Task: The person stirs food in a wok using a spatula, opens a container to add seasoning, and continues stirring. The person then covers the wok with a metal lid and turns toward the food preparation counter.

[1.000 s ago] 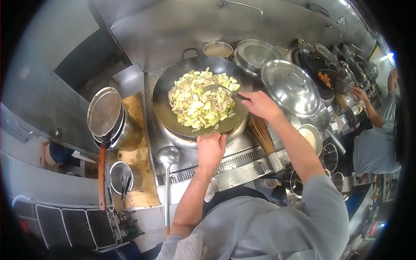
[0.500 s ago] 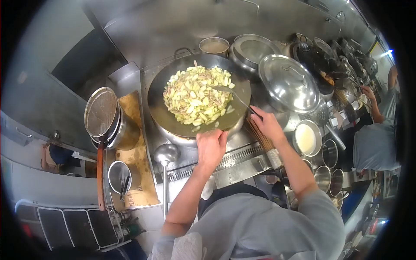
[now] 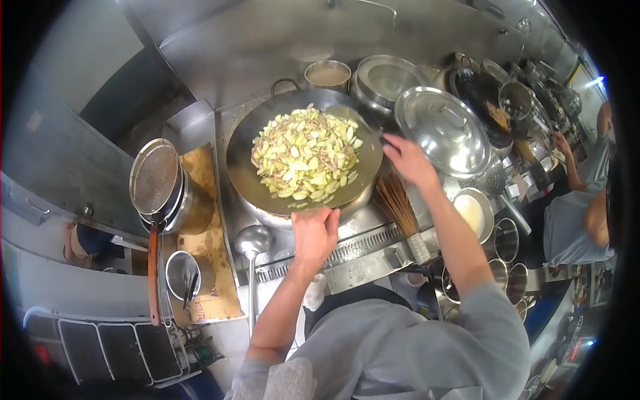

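A large dark wok [image 3: 250, 160] on the stove holds a heap of pale yellow-green slices mixed with brownish strips [image 3: 303, 153]. My left hand [image 3: 315, 233] is closed on the wok's near rim. At the wok's right side, my right hand [image 3: 412, 160] is closed round the dark handle of a spatula [image 3: 353, 115], whose blade lies at the far right edge of the food. A bamboo brush [image 3: 402, 210] stands below my right hand. The steel lid [image 3: 443, 130] sits to the right of the wok.
A ladle [image 3: 253, 241] rests at front left, near a pot with strainers [image 3: 158, 175] and a small steel pot [image 3: 189, 275]. Behind the wok stands a round pot [image 3: 327, 75]. A bowl of pale liquid [image 3: 472, 212] is at right, and a co-worker [image 3: 575, 217] stands far right.
The spatula has swung from over the right part of the food to its far right edge, and my right hand has moved up. My left hand stays on the rim.
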Tool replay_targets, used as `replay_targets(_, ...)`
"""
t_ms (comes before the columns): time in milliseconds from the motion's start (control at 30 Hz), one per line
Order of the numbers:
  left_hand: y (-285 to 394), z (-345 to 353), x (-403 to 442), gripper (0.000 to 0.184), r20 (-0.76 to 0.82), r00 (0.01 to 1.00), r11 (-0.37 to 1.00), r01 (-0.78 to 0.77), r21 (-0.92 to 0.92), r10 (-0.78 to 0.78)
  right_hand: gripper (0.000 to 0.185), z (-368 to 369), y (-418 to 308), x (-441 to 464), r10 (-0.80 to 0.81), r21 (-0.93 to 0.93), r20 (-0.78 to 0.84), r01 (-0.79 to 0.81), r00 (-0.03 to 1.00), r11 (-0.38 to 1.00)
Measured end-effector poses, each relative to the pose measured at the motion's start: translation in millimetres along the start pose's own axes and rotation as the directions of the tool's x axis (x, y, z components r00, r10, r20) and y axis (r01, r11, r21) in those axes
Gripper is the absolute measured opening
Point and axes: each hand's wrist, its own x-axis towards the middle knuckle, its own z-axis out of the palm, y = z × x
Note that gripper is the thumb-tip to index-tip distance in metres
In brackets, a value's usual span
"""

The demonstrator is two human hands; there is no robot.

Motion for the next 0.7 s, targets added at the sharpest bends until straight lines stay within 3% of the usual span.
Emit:
replay_targets(33, 0.6, -1.7, -3.5, 0.023, 0.016, 1.0, 1.0, 0.009, -0.019, -0.008, 0.039, 8.3, 10.9, 14.8, -0.003, -0.058, -0.007, 0.002, 1.0, 0.998)
replay_targets(100, -6.3, 10.0, -5.7, 0.024, 0.0, 1.0, 1.0, 0.015, -0.005, -0.015, 0.043, 23.7, 17.5, 45.5, 0.163, -0.132, 0.03, -0.158, 0.986, 0.979)
replay_targets(200, -8.3, 12.7, -4.7, 0.02, 0.036, 0.998, 0.999, 0.045, -0.004, -0.045, 0.044, 55.4, 23.5, 65.6, 0.215, -0.196, 0.063, -0.199, 0.975, 0.96)
replay_targets(300, -7.3, 8.5, -4.1, 0.019, 0.036, 0.999, 0.999, 0.042, -0.015, -0.041, 0.044, 67.5, 6.5, 56.8, 0.214, -0.211, 0.129, -0.184, 0.968, 0.96)
replay_targets(433, -7.8, 10.1, -3.0, 0.019, -0.022, 0.999, 0.999, 0.03, -0.019, -0.03, 0.041, 26.4, -32.0, 48.9, 0.047, -0.117, 0.157, -0.028, 0.986, 0.993)
replay_targets(600, -8.0, 8.7, -3.5, 0.02, -0.027, 0.999, 0.999, 0.032, -0.029, -0.033, 0.037, 69.7, -1.8, 111.1, 0.161, -0.178, 0.086, -0.144, 0.983, 0.973)
replay_targets(700, -7.5, 9.8, -4.3, 0.018, -0.031, 0.998, 0.999, 0.049, -0.007, -0.049, 0.038, 91.1, 2.0, 98.8, 0.205, -0.152, 0.259, -0.169, 0.944, 0.974)
